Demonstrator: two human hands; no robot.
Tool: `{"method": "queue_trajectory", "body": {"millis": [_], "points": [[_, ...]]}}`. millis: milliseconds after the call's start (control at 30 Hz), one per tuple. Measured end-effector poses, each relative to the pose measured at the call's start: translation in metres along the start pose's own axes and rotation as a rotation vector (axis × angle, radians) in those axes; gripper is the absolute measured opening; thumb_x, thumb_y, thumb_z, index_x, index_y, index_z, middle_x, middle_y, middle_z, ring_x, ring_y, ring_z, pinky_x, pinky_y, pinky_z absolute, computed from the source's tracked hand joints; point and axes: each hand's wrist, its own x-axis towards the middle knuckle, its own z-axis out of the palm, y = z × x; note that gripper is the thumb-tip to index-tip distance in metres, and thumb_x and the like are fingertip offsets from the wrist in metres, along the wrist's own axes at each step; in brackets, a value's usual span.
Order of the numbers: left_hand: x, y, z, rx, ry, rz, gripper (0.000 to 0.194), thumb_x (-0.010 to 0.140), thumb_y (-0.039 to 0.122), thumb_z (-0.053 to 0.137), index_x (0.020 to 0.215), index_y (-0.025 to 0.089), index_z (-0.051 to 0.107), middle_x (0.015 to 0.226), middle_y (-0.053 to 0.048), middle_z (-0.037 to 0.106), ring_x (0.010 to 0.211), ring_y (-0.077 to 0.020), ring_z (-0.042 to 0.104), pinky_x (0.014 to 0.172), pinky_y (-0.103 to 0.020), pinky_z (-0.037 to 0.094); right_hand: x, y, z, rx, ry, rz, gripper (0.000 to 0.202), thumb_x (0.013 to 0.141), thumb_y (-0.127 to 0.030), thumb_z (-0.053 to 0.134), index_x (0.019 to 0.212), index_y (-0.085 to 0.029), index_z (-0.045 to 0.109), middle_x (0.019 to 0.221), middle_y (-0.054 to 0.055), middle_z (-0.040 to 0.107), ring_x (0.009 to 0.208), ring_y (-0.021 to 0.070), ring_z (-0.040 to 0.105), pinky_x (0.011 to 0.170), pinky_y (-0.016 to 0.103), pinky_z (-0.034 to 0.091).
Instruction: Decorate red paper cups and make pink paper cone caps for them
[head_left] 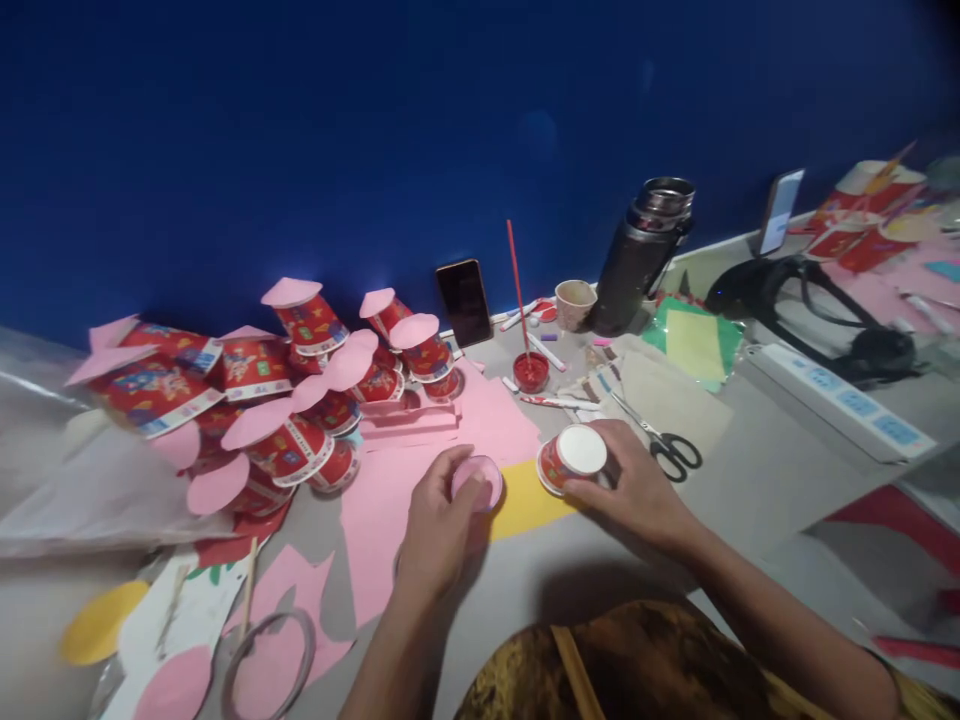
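Left hand point(433, 532): grasping round pink purple-rimmed piece point(487, 474); keep level
Right hand point(642, 490): clasping upturned red patterned paper cup point(552, 466); squeeze lightly

The person wears a patterned garment point(667, 655), seen at the bottom centre of the frame as a rounded, dome-like shape. Its cloth is mottled, with very dark brown, nearly black patches blending into olive and mustard yellow; the yellowish tone is strongest towards the left edge. The blotches have soft, irregular borders. A narrow, flat tan-orange band point(577, 672) runs down the front, slightly aslant, plain against the mottling. In the lower right corner shows a sleeve point(916, 697) in similar yellow-brown and dark tones. The left hand point(439, 520) and right hand point(637, 485) are bare, as are both forearms.
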Motion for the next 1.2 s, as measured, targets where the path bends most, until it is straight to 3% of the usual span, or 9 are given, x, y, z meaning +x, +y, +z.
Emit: {"method": "queue_trajectory", "body": {"millis": [67,167,300,500,600,700,867,1100,1200], "points": [[-0.001,0.001,0.004,0.288,0.217,0.29,0.049,0.083,0.036,0.077,0.128,0.022,0.066,0.137,-0.014,0.066,0.129,-0.0351,0.064,0.116,-0.056,0.047,-0.002,-0.005,0.001,0.042,-0.023,0.012,0.044,0.077,-0.036,0.08,0.117,-0.021,0.067,0.118,0.011,0.068,0.111,0.0334,0.061,0.099,0.05,0.048],[-0.012,-0.003,0.014,0.436,0.056,0.492,0.066,0.081,0.035,0.079,0.143,0.024,0.057,0.147,-0.013,0.06,0.137,-0.0351,0.058,0.119,-0.054,0.045,-0.001,-0.015,0.009,0.129,-0.05,-0.027,0.046,0.075,-0.033,0.083,0.117,-0.021,0.068,0.117,0.011,0.068,0.111,0.032,0.06,0.1,0.047,0.047],[-0.024,-0.021,0.033,0.398,-0.109,0.359,0.071,0.082,0.039,0.08,0.146,0.025,0.053,0.147,-0.014,0.06,0.128,-0.0339,0.064,0.107,-0.052,0.055,0.003,-0.019,0.012,0.203,-0.134,0.019,0.048,0.074,-0.029,0.087,0.117,-0.022,0.07,0.115,0.007,0.068,0.109,0.0289,0.061,0.097,0.042,0.047],[-0.024,-0.028,0.061,0.214,-0.264,0.218,0.056,0.076,0.034,0.083,0.127,0.022,0.065,0.127,-0.012,0.071,0.111,-0.0306,0.072,0.093,-0.043,0.06,0.004,-0.003,-0.019,0.203,-0.394,0.015,0.044,0.073,-0.039,0.092,0.11,-0.023,0.074,0.105,0.002,0.071,0.095,0.0231,0.065,0.081,0.031,0.048],[-0.023,-0.022,0.063,0.099,-0.25,0.154,0.056,0.072,0.027,0.084,0.124,0.022,0.065,0.125,-0.011,0.072,0.115,-0.0303,0.071,0.097,-0.041,0.059,0.006,0.01,-0.035,0.049,-0.3,0.052,0.055,0.079,-0.043,0.086,0.128,-0.024,0.069,0.114,0.006,0.073,0.094,0.0231,0.067,0.081,0.032,0.05],[-0.022,-0.018,0.056,-0.112,-0.255,0.052,0.06,0.069,0.027,0.087,0.125,0.022,0.066,0.121,-0.01,0.074,0.115,-0.0305,0.071,0.097,-0.039,0.058,0.013,0.028,-0.045,-0.332,-0.055,0.098,0.034,0.095,-0.04,0.069,0.122,-0.02,0.071,0.115,0.011,0.074,0.101,0.0272,0.067,0.083,0.035,0.05],[-0.019,-0.021,0.043,-0.614,-0.426,-0.224,0.067,0.071,0.04,0.088,0.131,0.02,0.066,0.12,-0.013,0.076,0.11,-0.0356,0.073,0.096,-0.046,0.059,0.02,0.056,-0.045,-0.64,-0.081,0.074,0.022,0.101,-0.035,0.06,0.11,-0.021,0.073,0.114,0.013,0.072,0.11,0.0311,0.063,0.082,0.036,0.049],[-0.019,-0.019,0.041,-0.604,-0.539,-0.273,0.076,0.066,0.052,0.093,0.128,0.018,0.066,0.114,-0.016,0.077,0.099,-0.0357,0.076,0.088,-0.046,0.06,0.018,0.04,-0.052,-0.354,0.065,-0.067,0.022,0.095,-0.032,0.059,0.106,-0.019,0.072,0.103,0.012,0.076,0.089,0.0268,0.067,0.079,0.036,0.052],[-0.022,-0.012,0.037,-0.395,-0.471,-0.24,0.074,0.066,0.044,0.093,0.13,0.02,0.064,0.107,-0.01,0.078,0.092,-0.0296,0.075,0.083,-0.039,0.059,0.021,0.011,-0.063,-0.08,-0.071,-0.106,0.022,0.094,-0.035,0.062,0.107,-0.023,0.074,0.101,0.006,0.078,0.073,0.0192,0.066,0.065,0.029,0.05]]}}
